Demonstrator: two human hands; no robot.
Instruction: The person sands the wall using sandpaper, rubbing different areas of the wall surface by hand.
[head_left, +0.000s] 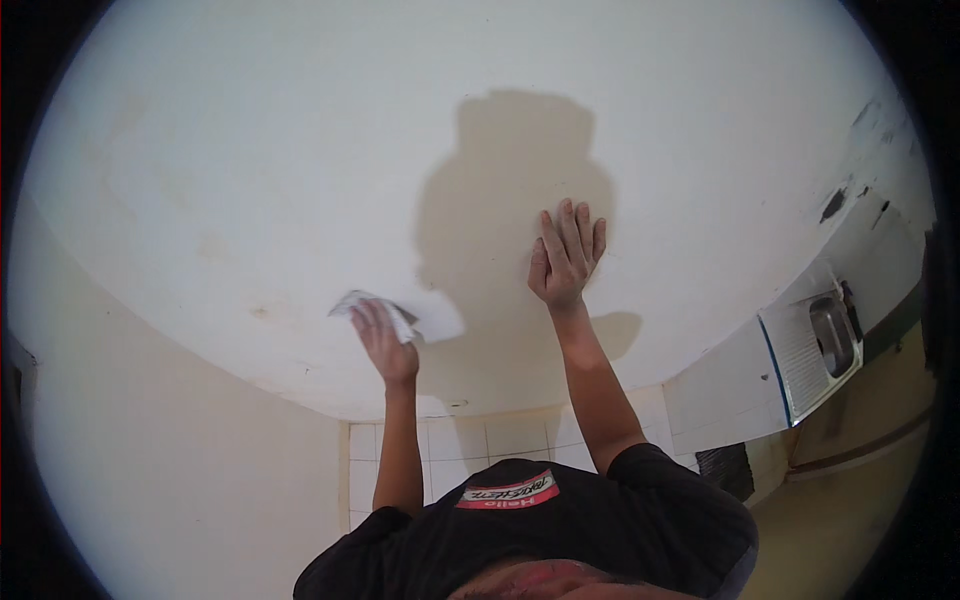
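Observation:
A folded, thin sheet (409, 313), white and grey and somewhat blurred, lies under the fingers of my left hand (385, 341) against a white wall (300, 187). Whether it is paper, sandpaper or cloth cannot be told. To the right and higher up, my right hand (566, 262) rests flat on the same wall. Pale dust coats its back and fingers, which are slightly spread and hold nothing. The shadow of my head and arms falls on the wall around and between both hands.
At the right stands a stainless steel sink (832, 337) with a ridged drainboard (796, 360). Dark scuffs (834, 204) mark the wall above it. White tiles (457, 442) run below the wall's lower edge. A plain side wall (187, 450) meets it at the left.

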